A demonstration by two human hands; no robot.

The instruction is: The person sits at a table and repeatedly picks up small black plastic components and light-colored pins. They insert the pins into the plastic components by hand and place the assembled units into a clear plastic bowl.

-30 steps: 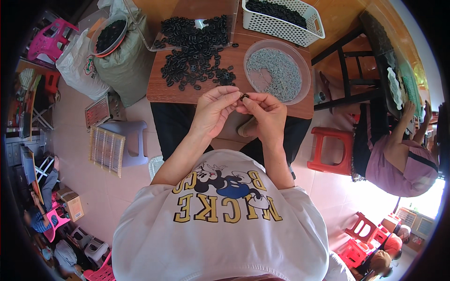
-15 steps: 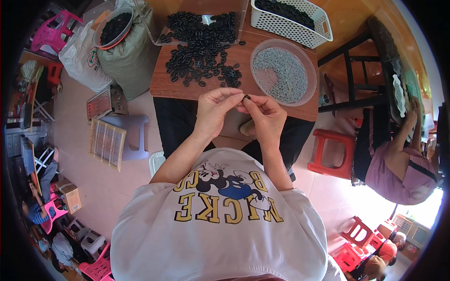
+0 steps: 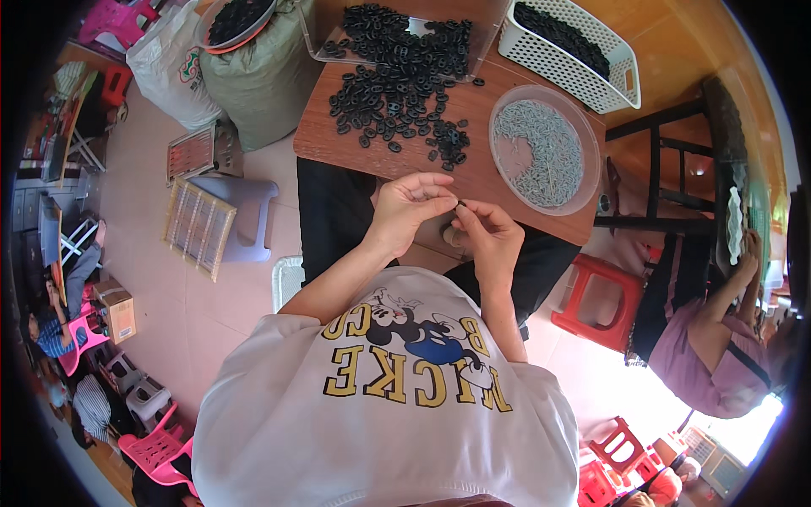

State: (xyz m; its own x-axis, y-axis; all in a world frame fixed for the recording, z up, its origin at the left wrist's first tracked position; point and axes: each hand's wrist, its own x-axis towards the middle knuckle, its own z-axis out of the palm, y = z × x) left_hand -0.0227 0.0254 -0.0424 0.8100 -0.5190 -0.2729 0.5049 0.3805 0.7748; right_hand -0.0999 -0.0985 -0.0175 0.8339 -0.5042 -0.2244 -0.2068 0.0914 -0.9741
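Observation:
My left hand (image 3: pixel 412 205) and my right hand (image 3: pixel 486 237) meet fingertip to fingertip just at the near edge of a brown wooden table (image 3: pixel 325 139). Together they pinch one small black ring-shaped part (image 3: pixel 459 203). A loose heap of the same black parts (image 3: pixel 397 93) covers the table's far middle. To the right of the heap stands a round clear bowl (image 3: pixel 587 169) of small grey metal pieces. My forearms come up from a white printed shirt.
A white plastic basket (image 3: pixel 621 72) of black parts sits at the table's far right, a clear tray (image 3: pixel 314 38) behind the heap. Sacks (image 3: pixel 253 80) stand left of the table. A red stool (image 3: pixel 596 300) and another seated person (image 3: pixel 705 338) are at right.
Both hands stay together at the table edge, holding the small part; only the view has shifted slightly.

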